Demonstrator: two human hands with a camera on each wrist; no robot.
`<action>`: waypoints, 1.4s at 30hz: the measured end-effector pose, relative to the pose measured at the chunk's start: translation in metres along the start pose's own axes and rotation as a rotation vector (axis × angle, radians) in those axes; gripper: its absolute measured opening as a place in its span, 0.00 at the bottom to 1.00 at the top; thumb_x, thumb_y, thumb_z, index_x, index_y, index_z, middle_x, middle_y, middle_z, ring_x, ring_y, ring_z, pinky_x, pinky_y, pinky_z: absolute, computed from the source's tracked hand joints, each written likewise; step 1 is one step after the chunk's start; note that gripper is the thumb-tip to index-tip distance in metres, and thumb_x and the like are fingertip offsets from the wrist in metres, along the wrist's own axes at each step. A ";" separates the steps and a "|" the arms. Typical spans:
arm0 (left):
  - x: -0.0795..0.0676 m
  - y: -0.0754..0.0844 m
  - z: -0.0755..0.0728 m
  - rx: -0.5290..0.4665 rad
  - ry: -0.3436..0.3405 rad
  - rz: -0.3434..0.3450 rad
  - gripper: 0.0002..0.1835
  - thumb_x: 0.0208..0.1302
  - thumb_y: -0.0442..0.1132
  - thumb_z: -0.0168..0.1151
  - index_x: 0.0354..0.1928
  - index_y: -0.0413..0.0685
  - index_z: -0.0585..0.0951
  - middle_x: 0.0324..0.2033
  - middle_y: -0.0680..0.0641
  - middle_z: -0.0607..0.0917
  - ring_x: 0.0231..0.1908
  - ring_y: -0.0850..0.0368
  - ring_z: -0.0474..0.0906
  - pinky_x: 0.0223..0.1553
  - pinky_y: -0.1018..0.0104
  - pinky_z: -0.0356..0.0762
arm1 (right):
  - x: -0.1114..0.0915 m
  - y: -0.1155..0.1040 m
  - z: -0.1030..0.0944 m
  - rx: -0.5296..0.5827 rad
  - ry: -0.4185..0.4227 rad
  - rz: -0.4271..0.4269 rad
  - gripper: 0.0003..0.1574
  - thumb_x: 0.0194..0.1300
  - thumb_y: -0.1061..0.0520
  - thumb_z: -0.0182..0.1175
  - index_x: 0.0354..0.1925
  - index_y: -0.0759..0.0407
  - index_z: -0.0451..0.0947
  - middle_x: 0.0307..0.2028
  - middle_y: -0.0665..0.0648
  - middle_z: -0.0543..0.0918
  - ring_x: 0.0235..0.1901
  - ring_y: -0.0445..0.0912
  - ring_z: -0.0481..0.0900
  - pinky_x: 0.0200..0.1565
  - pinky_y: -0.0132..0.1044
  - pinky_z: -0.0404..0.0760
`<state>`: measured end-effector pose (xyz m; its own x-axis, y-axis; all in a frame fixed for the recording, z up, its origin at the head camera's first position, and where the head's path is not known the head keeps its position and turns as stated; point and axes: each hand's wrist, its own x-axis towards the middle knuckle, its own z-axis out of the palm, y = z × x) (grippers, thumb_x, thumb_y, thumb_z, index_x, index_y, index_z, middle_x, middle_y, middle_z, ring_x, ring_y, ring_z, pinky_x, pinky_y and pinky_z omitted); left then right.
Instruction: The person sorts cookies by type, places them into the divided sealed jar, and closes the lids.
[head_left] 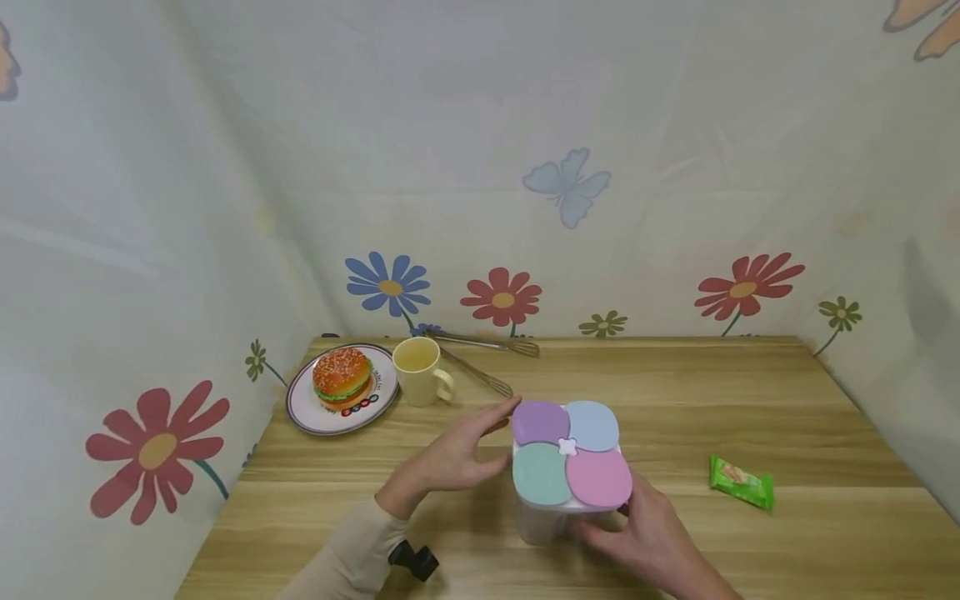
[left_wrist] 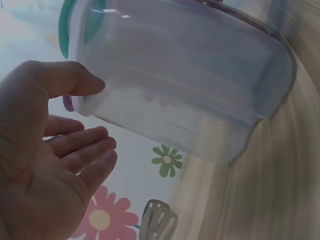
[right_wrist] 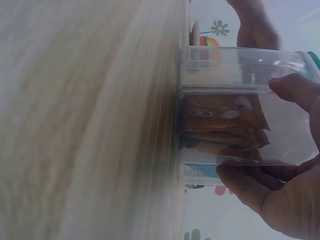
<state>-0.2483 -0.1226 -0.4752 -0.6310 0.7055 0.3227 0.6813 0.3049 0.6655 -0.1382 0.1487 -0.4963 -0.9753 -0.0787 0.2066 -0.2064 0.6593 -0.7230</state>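
Note:
In the head view a clear plastic storage box point(head_left: 534, 523) stands on the wooden table, topped by four rounded lids: a purple lid point(head_left: 540, 422), a light blue lid point(head_left: 592, 425), a green lid point(head_left: 542, 477) and a pink lid point(head_left: 600, 479). Brown snack packets point(right_wrist: 225, 117) lie stacked in one compartment, seen through its wall. My right hand point(head_left: 656, 529) grips the box at its near right corner, thumb on one side and fingers on another. Beside the left wall is my left hand point(head_left: 457, 454), its thumb and fingers spread apart and loosely bent.
At the back left a plate point(head_left: 302, 408) bears a hamburger point(head_left: 341, 377), with a yellow mug point(head_left: 417, 382) beside it. Behind lie two long-handled kitchen utensils point(head_left: 487, 342). A green snack packet point(head_left: 741, 483) lies to the right. Flower-printed cloth point(head_left: 637, 275) rises behind the table.

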 end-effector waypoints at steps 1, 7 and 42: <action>0.000 -0.002 0.001 -0.014 -0.007 -0.009 0.41 0.62 0.35 0.63 0.75 0.49 0.55 0.72 0.50 0.63 0.70 0.58 0.62 0.67 0.67 0.67 | 0.000 0.000 0.000 0.004 -0.003 0.004 0.47 0.39 0.46 0.81 0.57 0.53 0.72 0.51 0.53 0.82 0.51 0.49 0.82 0.46 0.37 0.86; 0.003 -0.013 0.004 -0.080 -0.035 0.014 0.42 0.60 0.33 0.64 0.75 0.50 0.56 0.71 0.49 0.65 0.69 0.54 0.63 0.68 0.63 0.66 | 0.002 0.000 0.001 0.014 0.002 -0.001 0.45 0.39 0.46 0.81 0.56 0.52 0.73 0.50 0.52 0.82 0.50 0.48 0.82 0.45 0.35 0.86; 0.019 -0.025 0.021 -0.359 -0.141 -0.008 0.37 0.56 0.29 0.66 0.69 0.48 0.64 0.64 0.48 0.74 0.65 0.57 0.70 0.68 0.65 0.67 | 0.004 0.004 0.000 -0.020 0.022 -0.030 0.40 0.37 0.46 0.81 0.50 0.50 0.76 0.44 0.49 0.84 0.45 0.44 0.83 0.43 0.31 0.84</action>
<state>-0.2695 -0.1037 -0.5001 -0.5616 0.7927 0.2370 0.4872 0.0853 0.8691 -0.1433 0.1504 -0.4983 -0.9666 -0.0825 0.2425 -0.2336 0.6719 -0.7028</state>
